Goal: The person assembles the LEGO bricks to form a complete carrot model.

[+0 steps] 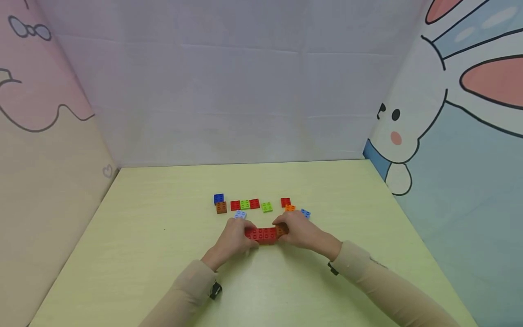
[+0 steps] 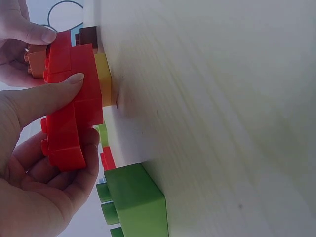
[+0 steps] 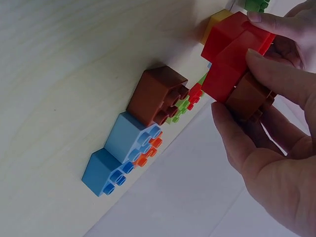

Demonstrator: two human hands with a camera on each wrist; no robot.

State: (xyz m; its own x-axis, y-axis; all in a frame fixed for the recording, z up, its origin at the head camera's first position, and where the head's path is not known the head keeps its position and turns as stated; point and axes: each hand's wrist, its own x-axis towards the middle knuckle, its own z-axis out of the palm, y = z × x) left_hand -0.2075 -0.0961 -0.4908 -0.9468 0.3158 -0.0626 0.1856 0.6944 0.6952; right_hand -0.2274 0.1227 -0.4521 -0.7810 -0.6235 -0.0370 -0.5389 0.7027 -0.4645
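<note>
In front of me both hands hold a joined block of red bricks [image 1: 263, 234], studs facing up in the head view. My left hand [image 1: 237, 238] grips its left end, thumb across the near face and fingers behind. A yellow brick [image 2: 103, 79] shows beneath the red ones, close over the table. With thumb and fingers my right hand [image 1: 300, 229] pinches a brown brick [image 3: 247, 96] at the block's right end, right against the red bricks. The brown brick's far side is partly hidden by the fingers.
Beyond the hands, loose bricks lie on the table [image 1: 163, 263]: a dark blue brick [image 1: 219, 198], another brown brick [image 1: 221, 207], a red, green and red row [image 1: 244, 204], and an orange brick [image 1: 290, 207]. A green brick [image 2: 138, 197] stands near the left hand; light blue ones [image 3: 129, 138] near the right.
</note>
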